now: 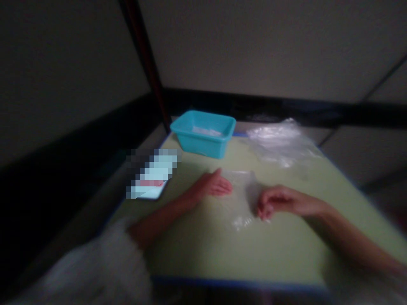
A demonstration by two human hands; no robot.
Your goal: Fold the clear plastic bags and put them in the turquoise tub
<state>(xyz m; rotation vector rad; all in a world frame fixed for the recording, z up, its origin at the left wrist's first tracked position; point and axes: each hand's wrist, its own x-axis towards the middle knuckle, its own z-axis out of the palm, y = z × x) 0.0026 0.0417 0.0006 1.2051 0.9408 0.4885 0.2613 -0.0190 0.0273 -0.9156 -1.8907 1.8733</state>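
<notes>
A clear plastic bag (240, 199) lies flat on the table between my two hands, its lower edge creased and shiny. My left hand (219, 185) rests over the bag's left side, fingers stretched out and thumb raised, holding nothing. At the bag's right edge, my right hand (273, 202) has its fingers curled in. The fingertips are close to the bag's lower right corner, but blur hides whether they grip it.
A turquoise plastic basin (203, 144) with something pale inside stands at the far side of the pale green table (241, 262). Crumpled clear plastic (282, 142) lies at the back right. A phone-like device (152, 190), partly pixelated, is at the left edge. Walls enclose the back and left.
</notes>
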